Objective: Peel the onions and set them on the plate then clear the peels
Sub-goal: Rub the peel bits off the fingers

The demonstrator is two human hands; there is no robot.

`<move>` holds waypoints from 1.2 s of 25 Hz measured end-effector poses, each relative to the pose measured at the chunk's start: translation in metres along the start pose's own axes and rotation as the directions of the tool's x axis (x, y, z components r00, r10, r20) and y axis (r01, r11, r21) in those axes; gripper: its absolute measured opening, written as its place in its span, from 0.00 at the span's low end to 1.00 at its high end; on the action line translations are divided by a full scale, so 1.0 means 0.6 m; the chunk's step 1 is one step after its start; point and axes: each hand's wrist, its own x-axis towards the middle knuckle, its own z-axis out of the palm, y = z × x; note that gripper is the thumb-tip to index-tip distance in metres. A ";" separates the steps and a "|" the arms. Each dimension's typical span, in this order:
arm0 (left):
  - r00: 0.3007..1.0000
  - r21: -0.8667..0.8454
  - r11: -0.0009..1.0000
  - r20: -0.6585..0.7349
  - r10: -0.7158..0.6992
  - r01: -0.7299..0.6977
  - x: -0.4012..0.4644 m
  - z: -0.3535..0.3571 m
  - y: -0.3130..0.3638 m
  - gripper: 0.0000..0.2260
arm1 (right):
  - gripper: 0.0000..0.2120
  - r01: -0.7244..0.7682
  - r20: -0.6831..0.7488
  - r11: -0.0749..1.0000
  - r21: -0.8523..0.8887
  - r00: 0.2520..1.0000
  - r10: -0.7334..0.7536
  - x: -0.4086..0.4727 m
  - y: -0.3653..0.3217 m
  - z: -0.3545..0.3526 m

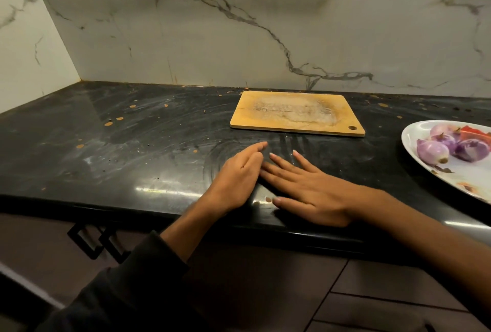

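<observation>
Left grip (pixel 236 175): loosely curled on the black desk (pixel 132 145), holding nothing, it seems
Right grip (pixel 305 188): fingers spread flat
Peeled onions (pixel 449 145): on white plate (pixel 414 156), far right
Wooden cutting board (pixel 297 114): behind hands

Black glossy tabletop (pixel 132 145) w/ pale smear marks & small orange-brown specks scattered across it. Wooden cutting board (pixel 295 114) lies flat near back edge, close to wall; worn pale patch in its middle, hang hole at its front-right corner. White marble backsplash (pixel 239 26) w/ grey veins behind, meeting side wall at left corner. Below the front edge: brown cabinet fronts w/ two black square handles (pixel 93 241).
</observation>
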 end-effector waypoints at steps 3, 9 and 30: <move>0.999 0.072 0.997 -0.042 0.019 -0.016 -0.007 0.002 0.015 0.23 | 0.29 -0.073 -0.092 0.993 0.093 0.992 0.081 0.033 0.016 0.004; 0.985 0.736 0.676 0.095 -0.143 0.028 -0.052 0.048 0.033 0.34 | 0.34 -0.255 -0.190 0.847 0.466 0.906 0.378 -0.027 0.066 0.008; 0.998 -0.046 0.999 -0.058 -0.022 0.019 0.052 0.053 0.032 0.20 | 0.32 -0.117 0.014 0.993 -0.030 0.993 0.117 -0.030 0.026 0.006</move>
